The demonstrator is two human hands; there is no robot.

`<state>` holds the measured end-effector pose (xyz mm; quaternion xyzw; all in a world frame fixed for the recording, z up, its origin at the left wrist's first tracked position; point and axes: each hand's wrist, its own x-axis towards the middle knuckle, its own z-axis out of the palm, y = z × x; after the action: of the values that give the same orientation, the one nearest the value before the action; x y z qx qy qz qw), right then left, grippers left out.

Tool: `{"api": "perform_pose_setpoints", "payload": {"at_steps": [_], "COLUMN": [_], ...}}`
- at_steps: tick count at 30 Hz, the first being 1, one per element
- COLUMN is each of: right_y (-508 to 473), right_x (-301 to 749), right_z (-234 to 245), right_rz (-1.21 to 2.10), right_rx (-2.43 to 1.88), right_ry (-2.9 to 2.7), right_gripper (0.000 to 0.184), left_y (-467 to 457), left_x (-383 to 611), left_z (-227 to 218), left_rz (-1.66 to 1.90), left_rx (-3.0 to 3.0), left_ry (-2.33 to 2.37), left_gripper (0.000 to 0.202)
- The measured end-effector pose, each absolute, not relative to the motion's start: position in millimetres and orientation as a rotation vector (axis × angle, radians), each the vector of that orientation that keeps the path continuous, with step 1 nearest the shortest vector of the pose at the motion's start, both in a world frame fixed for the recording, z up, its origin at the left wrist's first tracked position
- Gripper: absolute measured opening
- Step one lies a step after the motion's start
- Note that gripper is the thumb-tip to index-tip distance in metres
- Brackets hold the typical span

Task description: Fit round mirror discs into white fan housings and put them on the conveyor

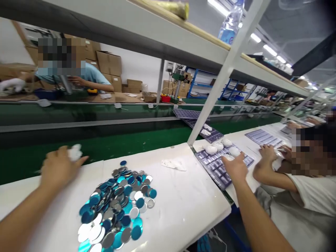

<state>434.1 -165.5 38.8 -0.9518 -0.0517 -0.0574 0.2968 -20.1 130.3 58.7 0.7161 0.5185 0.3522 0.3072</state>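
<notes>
My left hand (61, 169) is at the far edge of the white work board (181, 213), with a white wad of cotton or cloth (75, 152) gripped at its fingertips. A heap of round mirror discs (117, 206), some with blue film and some silver, lies to its right. My right hand (236, 168) is spread over a white rounded piece (229, 157), partly hiding it. That piece sits on a grey-blue plastic tray (220, 171) with several pockets. More white rounded pieces (217, 146) sit along the tray's far end.
A scrap of white paper (173, 164) lies on the board. To my right, a co-worker's hands (270, 154) work at another tray (262, 138). A green conveyor belt (91, 140) runs behind the board, beneath a white shelf (168, 31). Another person and cardboard boxes (109, 63) stand beyond.
</notes>
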Motion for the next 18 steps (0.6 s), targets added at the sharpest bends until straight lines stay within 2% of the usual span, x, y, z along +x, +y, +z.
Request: {"api": "perform_pose_setpoints", "payload": {"at_steps": [2,4,6,8,10,12,13,14,16,18], "right_y": [-177,-181,-174,-156,-134,-115,-108,-102,-95,-93], "right_x": [403,355,294,232,185,160,157,158,170,183], "right_z": [49,54,54,51,47,44,41,38,29,15], "right_rz": [-0.171,-0.132,0.068,0.245,0.328,0.441,0.486,0.517,0.533,0.533], "right_rx": [-2.502,-2.382,-2.017,-1.690,-1.558,-1.543,-1.569,-1.636,-1.857,-2.089], "right_ry": [-0.196,-0.329,-0.612,-0.900,-1.113,-1.274,-1.313,-1.333,-1.340,-1.328], "right_gripper": [0.100,0.097,0.092,0.092,0.095,0.099,0.094,0.082,0.045,0.019], "left_y": [128,105,63,17,-18,-35,-37,-35,-26,-17], "left_x": [-23,-13,2,16,22,22,20,18,11,7], "left_z": [64,66,66,64,59,53,49,45,38,31], "left_rz": [1.041,1.077,1.008,0.768,0.474,0.499,0.555,0.618,0.707,0.744], "left_rx": [1.858,1.836,1.801,1.690,1.047,0.672,0.570,0.522,0.511,0.532], "left_ry": [1.456,1.386,1.246,1.039,0.671,0.578,0.591,0.633,0.732,0.808], "left_gripper": [0.039,0.029,0.035,0.038,0.044,0.041,0.038,0.034,0.031,0.032]}}
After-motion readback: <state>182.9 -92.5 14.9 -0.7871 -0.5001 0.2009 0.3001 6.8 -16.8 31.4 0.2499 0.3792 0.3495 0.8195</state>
